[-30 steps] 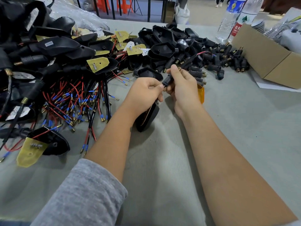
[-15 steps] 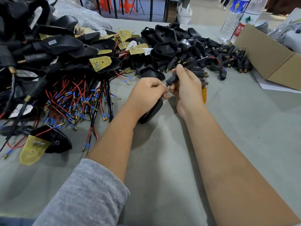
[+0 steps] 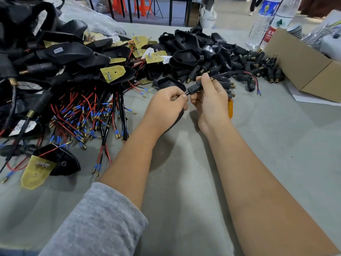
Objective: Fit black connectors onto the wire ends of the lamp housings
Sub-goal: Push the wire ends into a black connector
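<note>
My right hand [image 3: 210, 100] pinches a black connector [image 3: 193, 88] that is threaded on a black sheathed wire [image 3: 228, 73]; the wire runs out to the right and ends in thin red leads [image 3: 255, 83]. My left hand [image 3: 166, 106] grips the wire where it leaves the connector's near end, and the black lamp housing [image 3: 176, 120] lies mostly hidden under that hand. An orange lens [image 3: 230, 108] shows behind my right hand. Loose black connectors [image 3: 258, 67] are heaped at the back right.
Lamp housings with yellow boards [image 3: 112, 73] and red and black wires with blue-sleeved tips [image 3: 88, 115] cover the left of the grey cloth. An open cardboard box [image 3: 302, 65] and two water bottles [image 3: 263, 21] stand at the back right.
The lamp housing has slid further under my left hand. More black wire now sticks out past the connector on the right side. Both hands stay close together at the same spot.
</note>
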Action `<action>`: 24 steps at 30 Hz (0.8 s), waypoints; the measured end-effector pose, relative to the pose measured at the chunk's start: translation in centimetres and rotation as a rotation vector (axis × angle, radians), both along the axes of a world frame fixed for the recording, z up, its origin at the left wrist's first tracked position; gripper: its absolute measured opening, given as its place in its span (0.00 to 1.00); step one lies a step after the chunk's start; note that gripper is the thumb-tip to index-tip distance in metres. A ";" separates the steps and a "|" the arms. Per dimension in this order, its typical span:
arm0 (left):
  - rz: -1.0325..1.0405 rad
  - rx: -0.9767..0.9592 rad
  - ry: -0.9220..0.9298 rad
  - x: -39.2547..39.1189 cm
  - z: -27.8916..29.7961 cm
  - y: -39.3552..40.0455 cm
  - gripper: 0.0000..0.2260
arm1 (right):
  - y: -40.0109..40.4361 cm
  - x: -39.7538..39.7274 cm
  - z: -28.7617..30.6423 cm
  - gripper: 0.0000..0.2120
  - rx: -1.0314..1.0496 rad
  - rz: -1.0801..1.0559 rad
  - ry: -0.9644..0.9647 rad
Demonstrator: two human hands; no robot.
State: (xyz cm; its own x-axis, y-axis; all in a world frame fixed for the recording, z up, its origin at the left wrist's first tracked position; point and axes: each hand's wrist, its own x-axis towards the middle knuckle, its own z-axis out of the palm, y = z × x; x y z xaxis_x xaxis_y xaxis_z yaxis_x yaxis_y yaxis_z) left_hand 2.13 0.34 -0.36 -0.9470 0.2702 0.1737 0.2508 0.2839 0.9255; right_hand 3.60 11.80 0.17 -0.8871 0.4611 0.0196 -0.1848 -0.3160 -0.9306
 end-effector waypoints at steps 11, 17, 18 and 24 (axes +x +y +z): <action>-0.039 0.093 -0.025 0.5 0.4 0.1 0.02 | 0.1 0.1 -0.1 0.10 -0.046 0.043 0.016; -0.090 0.042 0.038 0.3 0.3 -0.8 0.19 | 0.7 0.0 0.4 0.11 -0.301 -0.021 0.068; -0.075 0.039 0.048 0.1 0.3 -1.0 0.19 | 0.7 0.0 0.3 0.11 -0.315 -0.021 0.075; 0.008 0.181 0.022 -0.2 0.4 -1.4 0.13 | 0.5 -0.2 0.2 0.01 -0.263 0.077 0.028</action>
